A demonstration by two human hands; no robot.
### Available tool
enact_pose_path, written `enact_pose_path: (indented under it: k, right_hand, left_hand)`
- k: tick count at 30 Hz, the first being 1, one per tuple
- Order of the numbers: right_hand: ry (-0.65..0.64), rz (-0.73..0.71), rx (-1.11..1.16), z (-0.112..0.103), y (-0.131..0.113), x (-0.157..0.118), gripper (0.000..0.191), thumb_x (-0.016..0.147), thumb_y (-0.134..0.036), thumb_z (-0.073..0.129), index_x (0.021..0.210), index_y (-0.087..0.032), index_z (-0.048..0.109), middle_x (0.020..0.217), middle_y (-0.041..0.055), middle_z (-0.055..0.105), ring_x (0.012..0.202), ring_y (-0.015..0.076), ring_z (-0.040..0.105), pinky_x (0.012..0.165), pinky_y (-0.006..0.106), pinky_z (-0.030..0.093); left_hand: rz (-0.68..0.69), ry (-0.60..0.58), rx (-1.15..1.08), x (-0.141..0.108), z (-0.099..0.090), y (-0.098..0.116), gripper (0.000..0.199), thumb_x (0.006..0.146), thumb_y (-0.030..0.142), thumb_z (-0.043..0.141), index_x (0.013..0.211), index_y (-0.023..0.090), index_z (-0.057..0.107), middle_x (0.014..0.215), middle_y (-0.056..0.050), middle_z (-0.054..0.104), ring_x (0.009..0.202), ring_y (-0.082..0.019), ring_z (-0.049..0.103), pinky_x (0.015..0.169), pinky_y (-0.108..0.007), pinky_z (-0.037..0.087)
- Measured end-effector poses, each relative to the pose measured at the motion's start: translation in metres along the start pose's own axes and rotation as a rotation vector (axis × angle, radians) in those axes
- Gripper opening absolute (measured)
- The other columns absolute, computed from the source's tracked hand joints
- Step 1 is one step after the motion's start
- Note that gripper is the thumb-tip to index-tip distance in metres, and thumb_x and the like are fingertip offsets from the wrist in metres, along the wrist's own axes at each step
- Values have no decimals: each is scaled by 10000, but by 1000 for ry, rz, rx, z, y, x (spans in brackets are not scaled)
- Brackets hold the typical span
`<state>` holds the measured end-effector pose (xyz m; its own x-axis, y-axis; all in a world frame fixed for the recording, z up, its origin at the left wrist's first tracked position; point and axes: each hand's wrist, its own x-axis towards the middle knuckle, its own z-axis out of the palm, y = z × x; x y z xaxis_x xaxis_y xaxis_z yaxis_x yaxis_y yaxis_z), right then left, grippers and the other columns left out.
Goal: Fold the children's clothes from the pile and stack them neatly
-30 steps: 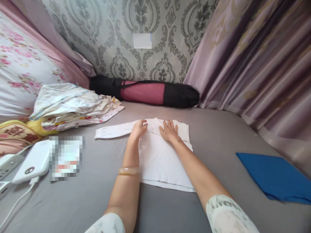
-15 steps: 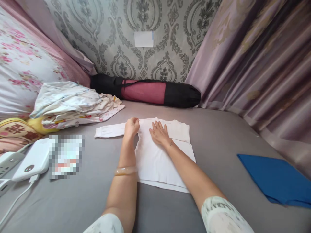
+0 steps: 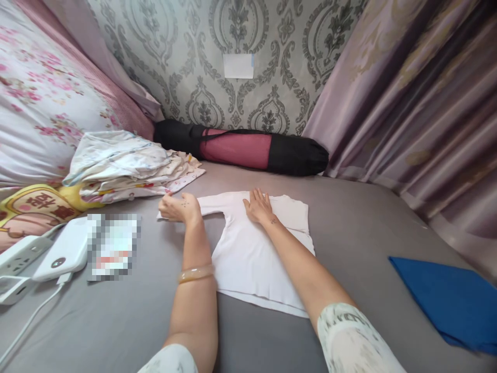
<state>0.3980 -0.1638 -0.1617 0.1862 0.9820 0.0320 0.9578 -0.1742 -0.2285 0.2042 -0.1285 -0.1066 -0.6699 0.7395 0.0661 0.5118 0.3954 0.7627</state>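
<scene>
White patterned sleeves [image 3: 351, 336], two, on your arms at the near edge. Bangle [image 3: 196, 274], pale, one, around your left forearm. White cable [image 3: 34, 318], plugged into a white power bank [image 3: 72, 243], on your left. Blue cloth [image 3: 446, 300], one, folded, on your right.

White shirt [image 3: 252, 264], one, lying on the grey sheet [image 3: 353, 248] directly before you; hem toward you, one sleeve stretched out to the left, a flap folded over at its upper right. Your right hand [image 3: 258, 206] — palm down on the upper front, fingers extended. Your left hand [image 3: 179, 207] — well apart from it, at the end of the outstretched sleeve, fingers curled; whether they grip the cuff, you cannot tell.

Packet [image 3: 114, 243], pixelated, beside the power bank. White power strip [image 3: 23, 254], at the left edge. Yellow cushion [image 3: 42, 207], lettered, behind it. Pile of printed cloth [image 3: 120, 160], beyond your left hand.

Long bag [image 3: 236, 150], black and dark pink, along the patterned wall [image 3: 186, 62]. Purple curtain [image 3: 388, 103], hanging right. White paper [image 3: 238, 66], on the wall.
</scene>
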Motion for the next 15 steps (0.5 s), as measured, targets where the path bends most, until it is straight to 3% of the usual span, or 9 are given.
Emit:
enact_pose_path:
  k: [5, 8, 11, 15]
  right_hand:
    - [-76, 14, 37, 7, 5, 2, 687, 987, -472, 139, 1519, -42, 202, 1599, 126, 153, 1473, 222, 94, 1178, 414, 31]
    - [-99, 14, 33, 6, 6, 3, 698, 986, -485, 132, 1522, -41, 186, 1602, 133, 132, 1475, 227, 78, 1177, 429, 25]
    - [-107, 13, 29, 7, 7, 5, 694, 986, -481, 142, 1523, -44, 183, 1603, 132, 122, 1475, 234, 77, 1175, 448, 28]
    - [-107, 18, 25, 8, 7, 7, 678, 988, -479, 169, 1524, -64, 198, 1603, 126, 136, 1473, 236, 86, 1173, 447, 39]
  left_hand:
    - [-201, 111, 5, 6, 5, -9, 476, 872, 224, 351, 1334, 111, 327, 1385, -247, 354, 1311, -397, 345, 969, -574, 374]
    - [-222, 51, 71, 11, 8, -15, 520, 870, 198, 337, 1383, 153, 262, 1386, -244, 326, 1310, -447, 318, 918, -634, 376]
    - [-222, -16, 92, 14, 11, -20, 500, 861, 196, 339, 1360, 196, 295, 1272, -207, 417, 1309, -467, 314, 904, -656, 380]
    - [-245, 50, 33, 14, 14, -23, 460, 857, 238, 373, 1312, 187, 335, 1202, -195, 460, 1267, -445, 387, 897, -607, 421]
